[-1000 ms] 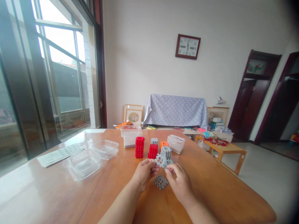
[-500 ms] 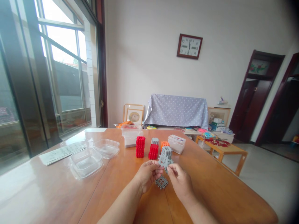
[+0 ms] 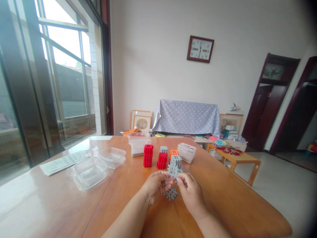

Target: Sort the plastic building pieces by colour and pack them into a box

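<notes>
Between my fingertips, above the table, are grey plastic building pieces (image 3: 173, 170) with notched edges. My left hand (image 3: 156, 185) pinches them from the left, and my right hand (image 3: 190, 189) grips their right side. How the pieces join is partly hidden by my fingers. Below them, a loose grey lattice piece (image 3: 171, 193) lies flat on the table. Just beyond stand a tall red block stack (image 3: 148, 155), a shorter red stack (image 3: 161, 161), a grey stack (image 3: 176, 161) and an orange stack (image 3: 174, 152). Another grey stack (image 3: 163, 149) shows behind the shorter red one.
Clear plastic containers (image 3: 90, 168) and printed sheets (image 3: 64, 162) lie on the left of the wooden table (image 3: 119, 201). Two lidded boxes, one at the back (image 3: 137, 145) and one to the right (image 3: 186, 153), stand behind the stacks. A low side table (image 3: 237, 158) is farther right.
The grey pieces in my hands have turned slightly, and my right fingers have shifted a little. The stacks stay in place; the whole view has moved very slightly.
</notes>
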`<state>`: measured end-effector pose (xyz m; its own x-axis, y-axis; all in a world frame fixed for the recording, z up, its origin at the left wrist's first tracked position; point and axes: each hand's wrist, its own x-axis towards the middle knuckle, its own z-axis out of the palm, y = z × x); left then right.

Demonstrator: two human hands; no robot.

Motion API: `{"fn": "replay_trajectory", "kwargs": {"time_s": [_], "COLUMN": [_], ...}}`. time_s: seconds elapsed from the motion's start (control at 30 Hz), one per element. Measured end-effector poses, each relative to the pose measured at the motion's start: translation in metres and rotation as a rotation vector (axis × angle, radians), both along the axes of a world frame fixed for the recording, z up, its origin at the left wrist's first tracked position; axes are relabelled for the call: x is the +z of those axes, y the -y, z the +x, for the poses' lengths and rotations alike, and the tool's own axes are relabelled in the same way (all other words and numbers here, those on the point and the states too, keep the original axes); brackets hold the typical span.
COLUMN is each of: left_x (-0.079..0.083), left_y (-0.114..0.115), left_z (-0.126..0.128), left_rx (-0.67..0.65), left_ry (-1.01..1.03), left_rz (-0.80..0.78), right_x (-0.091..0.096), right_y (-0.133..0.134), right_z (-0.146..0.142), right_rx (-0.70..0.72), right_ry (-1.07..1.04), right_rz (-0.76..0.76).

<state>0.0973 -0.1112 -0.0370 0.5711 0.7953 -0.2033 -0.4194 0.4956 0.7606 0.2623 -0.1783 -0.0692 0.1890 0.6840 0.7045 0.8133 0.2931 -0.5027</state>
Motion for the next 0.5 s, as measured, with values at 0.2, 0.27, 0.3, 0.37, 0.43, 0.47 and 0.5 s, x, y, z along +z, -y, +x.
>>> {"fn": "replay_trajectory", "kwargs": {"time_s": [0.2, 0.27, 0.3, 0.37, 0.43, 0.47, 0.5], "left_x": [0.000, 0.000, 0.000, 0.000, 0.000, 0.000, -0.001], "left_y": [-0.001, -0.003, -0.004, -0.005, -0.006, -0.006, -0.005], "left_z": [0.000, -0.002, -0.003, -0.005, -0.007, -0.007, -0.006], "left_rx": [-0.027, 0.011, 0.041, 0.106, 0.145, 0.154, 0.155], "left_ry": [-0.017, -0.024, -0.037, -0.090, -0.174, -0.220, -0.263], "left_rz": [0.043, 0.072, 0.092, 0.143, 0.204, 0.233, 0.261], "right_x": [-0.003, -0.006, -0.007, -0.011, -0.014, -0.016, -0.017], "right_y": [-0.004, -0.007, -0.008, -0.011, -0.013, -0.014, -0.015], "right_z": [0.011, 0.020, 0.025, 0.034, 0.041, 0.043, 0.045], "right_rx": [-0.017, -0.075, -0.106, -0.155, -0.171, -0.167, -0.157], "right_ry": [-0.071, -0.102, -0.110, -0.109, -0.096, -0.086, -0.074], "right_rz": [-0.028, -0.032, -0.035, -0.048, -0.065, -0.071, -0.076]}}
